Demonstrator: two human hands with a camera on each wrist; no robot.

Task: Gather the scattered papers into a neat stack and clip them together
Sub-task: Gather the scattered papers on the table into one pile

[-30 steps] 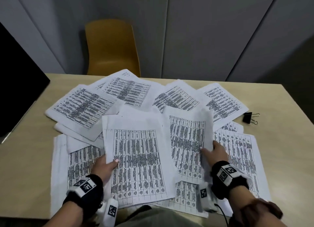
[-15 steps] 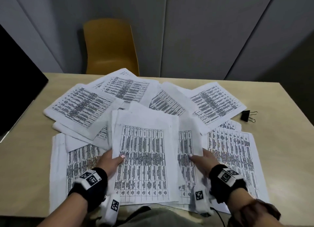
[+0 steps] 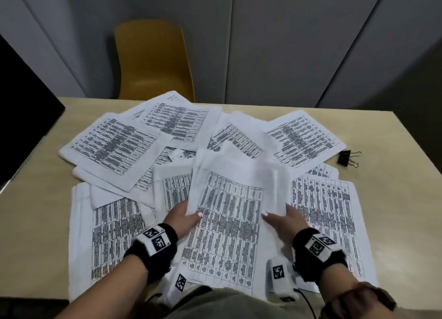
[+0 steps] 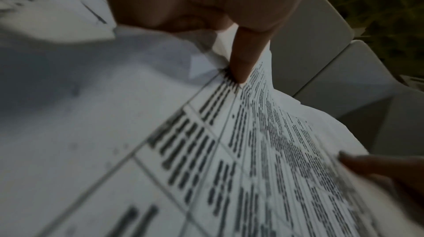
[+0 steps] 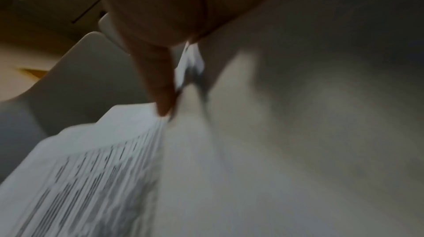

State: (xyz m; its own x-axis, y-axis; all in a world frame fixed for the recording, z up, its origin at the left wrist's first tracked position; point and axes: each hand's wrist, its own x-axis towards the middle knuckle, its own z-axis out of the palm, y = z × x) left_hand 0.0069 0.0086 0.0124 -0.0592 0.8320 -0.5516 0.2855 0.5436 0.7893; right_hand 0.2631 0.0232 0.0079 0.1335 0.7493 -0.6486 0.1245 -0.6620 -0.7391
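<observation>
While loose sheets cover the tabletop, left hand and right hand each pinch the gathered papers.

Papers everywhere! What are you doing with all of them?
A person is tidying up printed papers spread over the table. The left hand and right hand each grip one side of a small bunch of sheets, lifted a little in the middle. Many other sheets lie scattered around. The black binder clip for fastening them sits untouched near the table's right edge.
</observation>
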